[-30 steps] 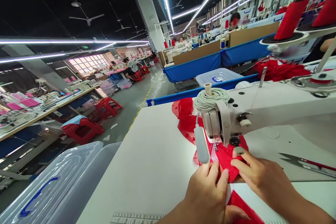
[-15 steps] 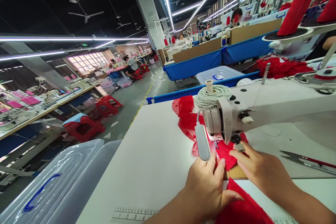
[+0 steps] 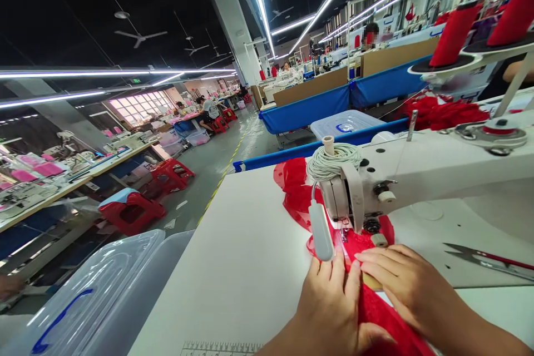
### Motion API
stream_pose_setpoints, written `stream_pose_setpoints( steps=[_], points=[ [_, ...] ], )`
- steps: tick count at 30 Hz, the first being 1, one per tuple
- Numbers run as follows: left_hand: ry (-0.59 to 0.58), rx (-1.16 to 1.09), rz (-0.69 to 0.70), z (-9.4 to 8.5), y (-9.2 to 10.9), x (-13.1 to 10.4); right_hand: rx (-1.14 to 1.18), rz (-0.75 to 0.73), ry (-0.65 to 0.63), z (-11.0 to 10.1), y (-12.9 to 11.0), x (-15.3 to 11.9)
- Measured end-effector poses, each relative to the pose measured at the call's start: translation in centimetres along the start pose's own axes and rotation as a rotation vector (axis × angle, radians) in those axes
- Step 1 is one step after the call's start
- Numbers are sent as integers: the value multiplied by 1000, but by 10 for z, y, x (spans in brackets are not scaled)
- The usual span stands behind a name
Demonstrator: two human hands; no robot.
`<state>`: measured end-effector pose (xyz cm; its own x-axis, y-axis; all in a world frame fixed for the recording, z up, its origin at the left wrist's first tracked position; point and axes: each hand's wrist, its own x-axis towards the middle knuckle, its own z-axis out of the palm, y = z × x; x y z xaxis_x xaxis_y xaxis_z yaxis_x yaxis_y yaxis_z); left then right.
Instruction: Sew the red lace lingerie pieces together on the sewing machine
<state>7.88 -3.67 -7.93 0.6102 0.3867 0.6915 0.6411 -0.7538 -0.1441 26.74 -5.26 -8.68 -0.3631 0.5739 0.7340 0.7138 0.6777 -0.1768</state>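
Observation:
A piece of red fabric [image 3: 377,311] runs from the table's front edge up beneath the presser foot [image 3: 344,235] of a white sewing machine [image 3: 421,169]. My left hand [image 3: 329,295] lies flat on the fabric's left side, fingers stretched toward the foot and thumb out to the right. Opposite it, my right hand [image 3: 404,278] rests with extended fingers on the right edge of the fabric, fingertips close to my left index finger. Beyond the needle, sheer red fabric [image 3: 292,178] lies bunched on the table. A small lamp [image 3: 321,231] partly hides the sewing area.
Scissors [image 3: 488,258] lie right of my right hand. A ruler strip [image 3: 221,348] marks the front table edge. Coiled pale cord [image 3: 334,160] sits on the machine head. Red thread cones [image 3: 454,36] stand at right; a lidded plastic bin [image 3: 100,289] is at left.
My right hand has drawn back from beside the machine head, its fingers now flatter on the fabric. The loose fabric in front now lies straighter, in line with the foot. The view has shifted slightly.

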Motion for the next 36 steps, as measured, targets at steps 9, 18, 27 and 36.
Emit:
stream_pose_setpoints(
  steps=[9, 18, 27, 36],
  points=[
    [-97, 59, 4, -6, -5, 1, 8, 22, -12, 1, 4, 1],
    [-134, 80, -12, -4, -9, 1, -72, 12, -19, -2, 4, 10],
    [-135, -102, -54, -7, -8, 12, -44, 39, -60, 4, 7, 4],
    [-97, -149, -53, -6, -5, 15, -84, 0, -8, 11, 4, -4]
  ],
)
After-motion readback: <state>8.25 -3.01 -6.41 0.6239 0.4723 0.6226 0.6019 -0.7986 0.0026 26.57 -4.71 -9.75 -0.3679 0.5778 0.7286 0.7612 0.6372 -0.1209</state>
